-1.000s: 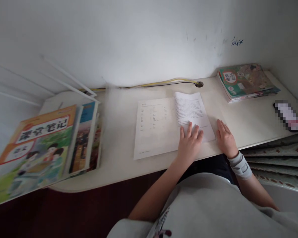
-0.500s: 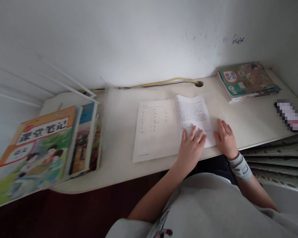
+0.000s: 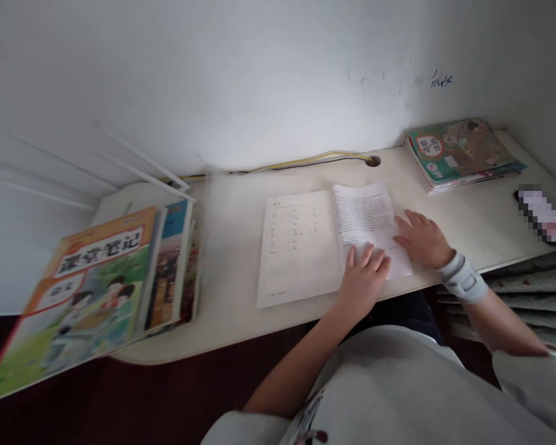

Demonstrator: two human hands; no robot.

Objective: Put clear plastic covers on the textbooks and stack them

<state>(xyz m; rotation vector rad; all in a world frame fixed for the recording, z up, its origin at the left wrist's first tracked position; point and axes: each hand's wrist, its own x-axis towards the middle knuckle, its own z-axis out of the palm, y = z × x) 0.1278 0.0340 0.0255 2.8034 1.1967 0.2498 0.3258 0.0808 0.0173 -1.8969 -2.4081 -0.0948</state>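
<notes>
An open booklet (image 3: 299, 259) with printed pages lies on the white desk (image 3: 231, 247). Its right-hand page carries dense text and curves up a little at the top. My left hand (image 3: 364, 278) rests on the lower part of that page, fingers spread, hiding some of the print. At the page's right edge is my right hand (image 3: 424, 241), also open, its fingertips reaching over the paper. A grey band is wrapped round the right wrist. Neither hand grips anything.
Several books (image 3: 106, 290) with colourful covers stand at the desk's left. A pile of books (image 3: 458, 151) lies at the back right, with a phone (image 3: 542, 213) nearer the right edge. Yellow and black cables (image 3: 306, 161) run along the wall to a hole (image 3: 373, 161).
My right hand has moved up from the desk beside the booklet and turned leftward, its fingertips now over the page's right edge. My left hand stays on the page. The view has shifted slightly.
</notes>
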